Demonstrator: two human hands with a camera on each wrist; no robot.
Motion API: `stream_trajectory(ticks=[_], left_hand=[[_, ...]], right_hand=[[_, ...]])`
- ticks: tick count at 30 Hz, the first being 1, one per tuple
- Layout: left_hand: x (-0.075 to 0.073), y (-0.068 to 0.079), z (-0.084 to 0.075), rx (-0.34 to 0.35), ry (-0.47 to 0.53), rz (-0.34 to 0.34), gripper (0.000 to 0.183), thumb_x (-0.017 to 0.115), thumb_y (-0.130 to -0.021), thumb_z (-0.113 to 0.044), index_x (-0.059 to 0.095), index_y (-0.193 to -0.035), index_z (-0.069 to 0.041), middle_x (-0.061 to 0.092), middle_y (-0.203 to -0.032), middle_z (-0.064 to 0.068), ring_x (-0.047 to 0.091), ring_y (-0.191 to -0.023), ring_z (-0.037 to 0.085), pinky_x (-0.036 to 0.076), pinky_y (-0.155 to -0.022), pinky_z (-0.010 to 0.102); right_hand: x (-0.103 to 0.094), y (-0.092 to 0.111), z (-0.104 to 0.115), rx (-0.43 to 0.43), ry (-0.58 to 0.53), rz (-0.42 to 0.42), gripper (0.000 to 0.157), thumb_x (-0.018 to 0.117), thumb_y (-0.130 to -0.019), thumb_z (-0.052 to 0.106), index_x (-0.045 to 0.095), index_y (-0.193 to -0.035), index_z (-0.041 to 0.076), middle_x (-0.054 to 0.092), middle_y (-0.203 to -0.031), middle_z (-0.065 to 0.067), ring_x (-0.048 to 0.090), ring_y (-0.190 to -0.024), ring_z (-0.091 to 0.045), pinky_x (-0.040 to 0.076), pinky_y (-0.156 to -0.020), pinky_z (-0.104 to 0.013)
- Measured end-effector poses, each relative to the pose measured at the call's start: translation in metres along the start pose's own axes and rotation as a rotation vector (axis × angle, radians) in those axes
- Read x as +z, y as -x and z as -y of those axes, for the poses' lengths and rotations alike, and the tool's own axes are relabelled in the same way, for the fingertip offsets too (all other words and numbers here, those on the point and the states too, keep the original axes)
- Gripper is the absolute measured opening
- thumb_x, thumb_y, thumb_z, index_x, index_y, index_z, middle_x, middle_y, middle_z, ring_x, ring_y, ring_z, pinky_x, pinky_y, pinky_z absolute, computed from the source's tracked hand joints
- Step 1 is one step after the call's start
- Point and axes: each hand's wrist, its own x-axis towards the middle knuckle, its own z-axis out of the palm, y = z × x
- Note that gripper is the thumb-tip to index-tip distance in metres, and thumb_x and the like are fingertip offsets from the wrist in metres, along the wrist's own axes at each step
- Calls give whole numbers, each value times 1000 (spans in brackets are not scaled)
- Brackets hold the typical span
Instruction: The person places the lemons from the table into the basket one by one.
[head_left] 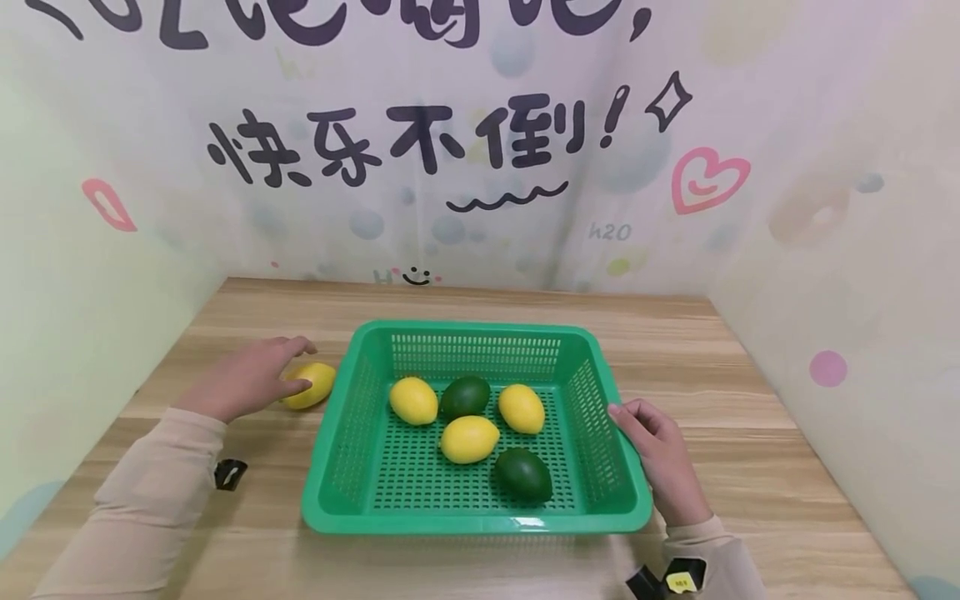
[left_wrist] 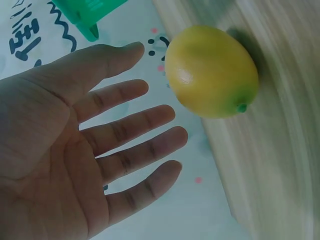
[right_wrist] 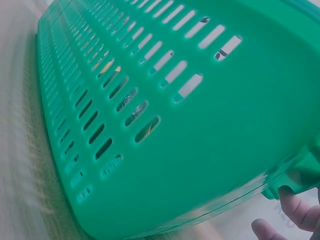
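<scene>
A green plastic basket point(head_left: 472, 523) with slotted walls stands on the table. My right hand point(head_left: 662, 450) grips its right rim, the thumb over the edge; in the right wrist view, fingertips point(right_wrist: 295, 205) show beside the rim, near the basket's outer wall point(right_wrist: 200, 150). Left of the basket lies a yellow lemon point(head_left: 319, 383), with my left hand point(head_left: 251, 379) reaching over it. In the left wrist view the fingers point(left_wrist: 145, 150) are spread and nearly straight, apart from the lemon point(left_wrist: 210, 70). Inside the basket are three lemons point(head_left: 469, 439) and two dark green avocado-like fruits point(head_left: 523, 476).
The wood-grain table point(head_left: 750, 467) runs back to a printed white cloth wall point(head_left: 480, 242). Side walls point(head_left: 847, 275) close in the left and right. Black straps point(head_left: 229, 474) sit at the wrists.
</scene>
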Motion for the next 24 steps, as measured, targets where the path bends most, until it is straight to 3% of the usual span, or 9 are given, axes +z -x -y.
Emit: stream_trajectory(ticks=[12,18,24], left_hand=[[7,-6,4,-29,-11,11,51,76,-93,-29,61,-132,0,64,-129,28,65,-110,46,56,-86,61],[15,-10,5,-8,-9,-20,50,79,-90,-29,64,-127,0,66,-123,28,65,-109,46,55,-85,61],[25,-9,9,-5,12,-44,48,82,-87,-29,66,-122,-1,69,-115,23,66,-92,34,57,-77,54]], right_hand=[[0,2,1,13,5,-7,36,59,-106,34,60,-101,-2,62,-92,-7,66,-74,-14,60,-62,-29],[-1,1,1,2,12,-6,36,60,-105,34,60,-101,-1,62,-92,-6,65,-74,-14,60,-62,-28],[0,1,1,3,14,-3,36,59,-106,34,60,-101,-2,61,-93,-6,64,-75,-14,60,-63,-28]])
